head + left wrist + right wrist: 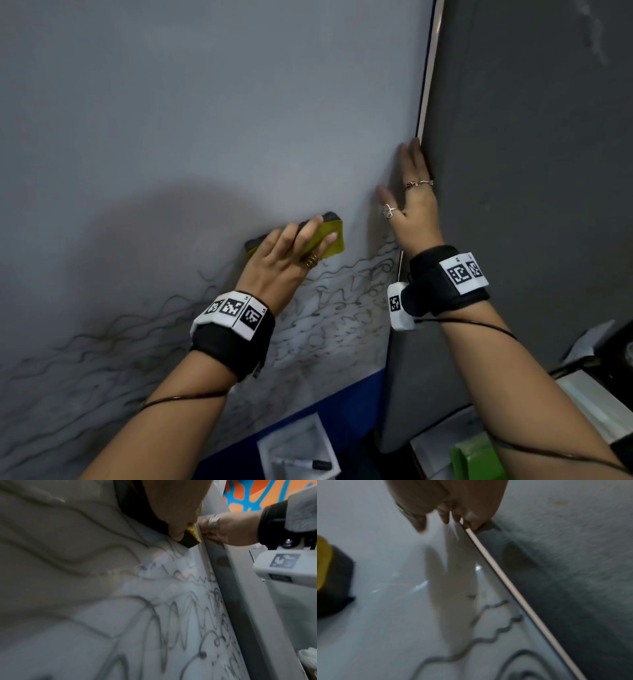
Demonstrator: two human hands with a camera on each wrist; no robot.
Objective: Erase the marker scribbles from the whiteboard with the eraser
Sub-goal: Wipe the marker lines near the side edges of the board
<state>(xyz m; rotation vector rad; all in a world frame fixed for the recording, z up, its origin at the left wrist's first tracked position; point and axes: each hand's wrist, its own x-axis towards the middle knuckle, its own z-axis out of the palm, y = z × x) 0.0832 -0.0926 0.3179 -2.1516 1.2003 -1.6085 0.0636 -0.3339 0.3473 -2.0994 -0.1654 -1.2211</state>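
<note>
Pressing: left hand (287, 260) grips eraser (330, 236) on whiteboard (205, 120) | right hand (416, 202) flat, fingers straight (head view only: marker (303, 464))

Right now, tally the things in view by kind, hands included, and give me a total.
Hands: 2, the left hand and the right hand
Eraser: 1
Whiteboard: 1
Marker: 1
Wristbands: 2, the left wristband and the right wristband
Total: 7
</note>
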